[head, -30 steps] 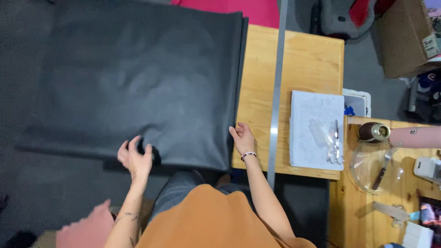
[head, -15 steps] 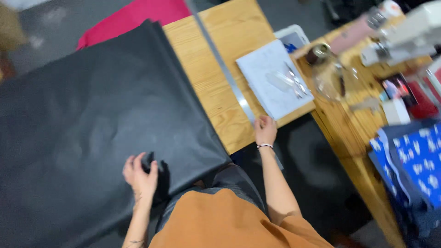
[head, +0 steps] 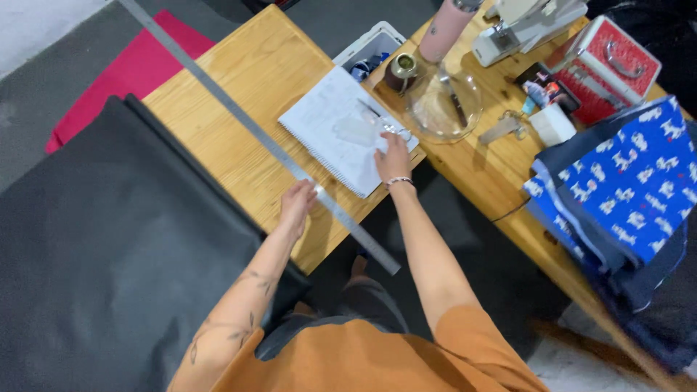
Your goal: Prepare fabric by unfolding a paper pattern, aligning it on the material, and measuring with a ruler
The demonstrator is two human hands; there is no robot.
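Left hand (head: 298, 205) rests its fingers on a metal ruler (head: 247, 123) across the wooden counter (head: 218, 145); right hand (head: 393, 158), fingers spread flat, presses a white notebook (head: 327, 120) beside a red case (head: 608, 69).

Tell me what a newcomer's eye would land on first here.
The large black fabric sheet covering the left end of the wooden table dominates. A long metal ruler runs diagonally across the wood, with the left hand on it, while the right hand rests on a white spiral notebook. At right lies bright blue printed fabric.
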